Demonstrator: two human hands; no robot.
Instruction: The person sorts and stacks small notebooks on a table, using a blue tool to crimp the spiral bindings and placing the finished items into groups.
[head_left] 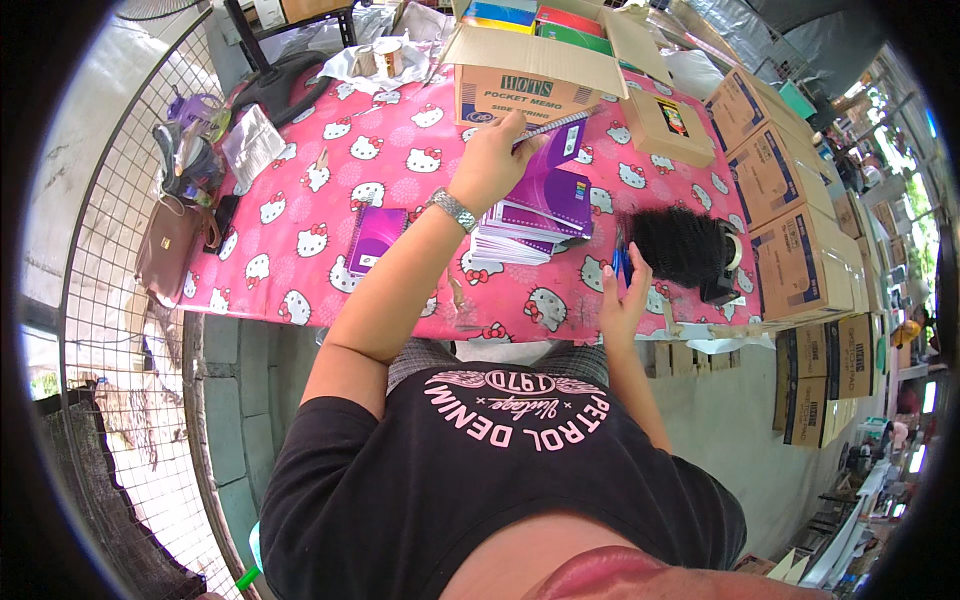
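My left hand point(492, 155), with a watch on the wrist, reaches over the table and grips a purple spiral notebook point(566, 142), raised and tilted above a stack. That stack of purple spiral notebooks point(530, 215) stands uneven, with white page edges facing me. At the table's near edge, my right hand point(626, 293) has a slim blue thing point(622, 262) between thumb and fingers; its kind is unclear. Beside that hand sits a black bristly bundle point(680, 248). Another purple notebook point(378, 238) lies left of my left forearm.
An open cardboard box point(520, 95) with colourful notebooks stands at the far side. A flat brown box point(668, 127) lies right of it. Stacked cartons point(790, 260) line the right. A tape dispenser point(722, 285), brown purse point(168, 250) and wire mesh point(110, 220) flank the pink table cover point(310, 240).
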